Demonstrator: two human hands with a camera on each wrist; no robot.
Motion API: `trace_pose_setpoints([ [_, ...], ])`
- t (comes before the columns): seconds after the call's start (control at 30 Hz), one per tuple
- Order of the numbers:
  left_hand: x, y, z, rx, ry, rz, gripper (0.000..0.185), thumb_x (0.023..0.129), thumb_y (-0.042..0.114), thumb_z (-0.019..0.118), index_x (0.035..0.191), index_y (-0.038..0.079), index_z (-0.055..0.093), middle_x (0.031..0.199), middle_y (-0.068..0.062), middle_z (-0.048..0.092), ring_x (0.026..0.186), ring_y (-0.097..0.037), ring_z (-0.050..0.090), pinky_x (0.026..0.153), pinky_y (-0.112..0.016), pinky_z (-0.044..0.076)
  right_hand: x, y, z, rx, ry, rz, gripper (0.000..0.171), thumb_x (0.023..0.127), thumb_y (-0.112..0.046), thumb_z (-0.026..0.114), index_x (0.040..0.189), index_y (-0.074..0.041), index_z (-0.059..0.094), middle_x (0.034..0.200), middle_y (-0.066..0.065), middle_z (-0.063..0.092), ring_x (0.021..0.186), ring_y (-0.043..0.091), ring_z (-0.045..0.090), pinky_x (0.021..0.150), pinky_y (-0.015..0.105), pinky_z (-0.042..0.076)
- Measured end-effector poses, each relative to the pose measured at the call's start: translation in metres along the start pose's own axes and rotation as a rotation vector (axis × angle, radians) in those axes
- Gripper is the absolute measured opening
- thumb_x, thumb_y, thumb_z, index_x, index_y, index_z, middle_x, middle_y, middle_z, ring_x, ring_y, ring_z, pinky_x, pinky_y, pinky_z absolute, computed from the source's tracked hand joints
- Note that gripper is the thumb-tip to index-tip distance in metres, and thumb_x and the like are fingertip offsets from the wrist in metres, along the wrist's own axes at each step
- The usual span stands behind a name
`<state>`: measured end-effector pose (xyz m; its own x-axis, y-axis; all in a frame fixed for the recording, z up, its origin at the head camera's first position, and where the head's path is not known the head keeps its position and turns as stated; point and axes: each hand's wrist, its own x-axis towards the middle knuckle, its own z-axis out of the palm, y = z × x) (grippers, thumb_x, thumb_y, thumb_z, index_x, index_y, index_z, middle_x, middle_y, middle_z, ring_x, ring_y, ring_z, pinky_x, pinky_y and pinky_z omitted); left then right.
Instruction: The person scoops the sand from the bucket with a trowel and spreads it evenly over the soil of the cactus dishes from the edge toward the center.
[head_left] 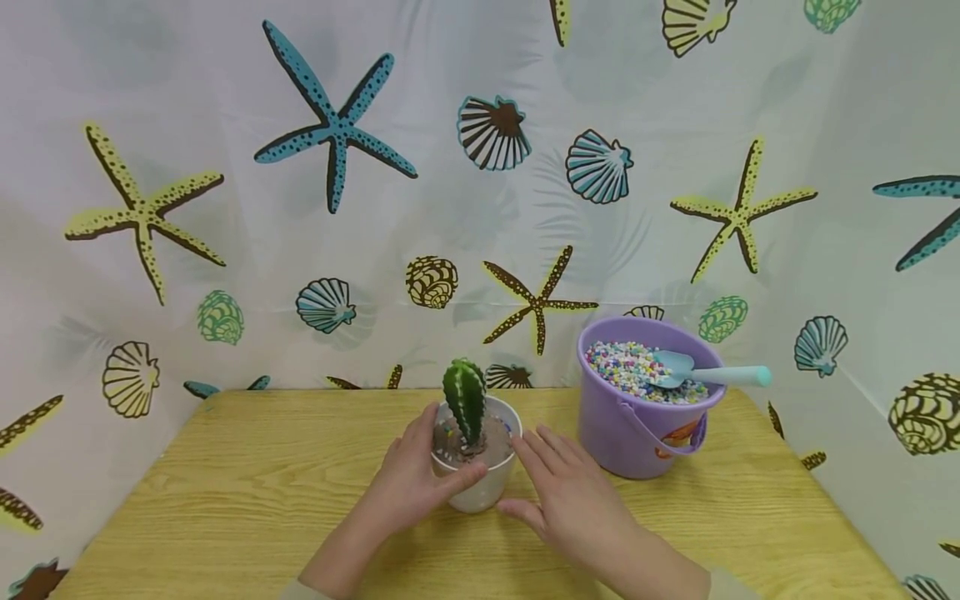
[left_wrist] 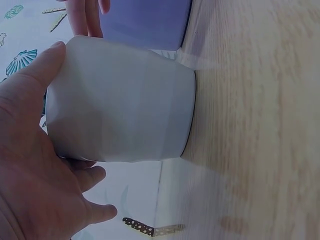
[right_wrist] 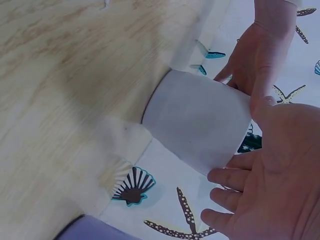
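A white pot stands on the wooden table, holding brown soil and a small green cactus. My left hand grips the pot from its left side, thumb across the front wall. In the left wrist view the pot fills the middle, and the left hand wraps its rim end. My right hand lies open just right of the pot with straight fingers. In the right wrist view the right hand sits by the rim of the pot, thumb at its edge.
A purple bucket full of coloured pebbles stands right of the pot, a teal scoop resting in it. A curtain printed with starfish and shells hangs on three sides of the table.
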<state>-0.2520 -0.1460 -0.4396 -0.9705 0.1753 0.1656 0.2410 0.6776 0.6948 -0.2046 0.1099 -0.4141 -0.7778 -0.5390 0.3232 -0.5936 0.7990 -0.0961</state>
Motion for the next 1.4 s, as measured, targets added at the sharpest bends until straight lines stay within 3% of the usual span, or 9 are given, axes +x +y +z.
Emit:
trace_pose_setpoints([
  [0.27, -0.002, 0.001, -0.001, -0.008, -0.017, 0.002, 0.12, 0.091, 0.072, 0.08, 0.175, 0.007, 0.023, 0.172, -0.024, 0.038, 0.156, -0.05, 0.037, 0.122, -0.075, 0.033, -0.004, 0.008, -0.028, -0.103, 0.013, -0.007, 0.074, 0.109, -0.063, 0.057, 0.16, -0.01, 0.058, 0.16, 0.01, 0.06, 0.152, 0.037, 0.05, 0.128, 0.057, 0.034],
  [0.6, -0.005, 0.002, -0.005, -0.016, -0.048, -0.006, 0.118, 0.094, 0.067, 0.081, 0.175, 0.006, 0.021, 0.174, -0.026, 0.034, 0.157, -0.052, 0.035, 0.124, -0.074, 0.03, -0.012, 0.047, -0.067, -0.234, 0.21, -0.058, 0.075, 0.104, -0.058, 0.066, 0.157, -0.005, 0.061, 0.157, 0.013, 0.063, 0.148, 0.038, 0.054, 0.127, 0.058, 0.037],
  [0.7, -0.006, 0.002, -0.006, -0.023, -0.058, -0.003, 0.119, 0.094, 0.067, 0.08, 0.176, 0.005, 0.02, 0.175, -0.026, 0.032, 0.158, -0.051, 0.034, 0.124, -0.074, 0.03, -0.014, 0.061, -0.078, -0.251, 0.222, -0.036, 0.074, 0.102, -0.053, 0.071, 0.157, -0.004, 0.061, 0.157, 0.015, 0.062, 0.148, 0.039, 0.054, 0.126, 0.061, 0.037],
  [1.03, -0.008, -0.002, -0.004, -0.06, -0.073, 0.019, 0.122, 0.093, 0.069, 0.081, 0.175, 0.003, 0.02, 0.175, -0.026, 0.031, 0.158, -0.048, 0.036, 0.124, -0.07, 0.035, -0.015, 0.101, -0.098, -0.274, 0.142, 0.082, 0.074, 0.104, -0.047, 0.075, 0.16, -0.002, 0.055, 0.159, 0.02, 0.059, 0.149, 0.045, 0.05, 0.127, 0.066, 0.032],
  [1.4, -0.008, 0.001, -0.002, -0.06, -0.072, 0.028, 0.121, 0.093, 0.067, 0.082, 0.175, 0.003, 0.021, 0.176, -0.026, 0.031, 0.159, -0.048, 0.035, 0.125, -0.069, 0.033, -0.019, 0.126, -0.115, -0.303, 0.07, 0.171, 0.077, 0.109, -0.048, 0.068, 0.164, 0.002, 0.047, 0.164, 0.026, 0.051, 0.153, 0.049, 0.043, 0.126, 0.069, 0.029],
])
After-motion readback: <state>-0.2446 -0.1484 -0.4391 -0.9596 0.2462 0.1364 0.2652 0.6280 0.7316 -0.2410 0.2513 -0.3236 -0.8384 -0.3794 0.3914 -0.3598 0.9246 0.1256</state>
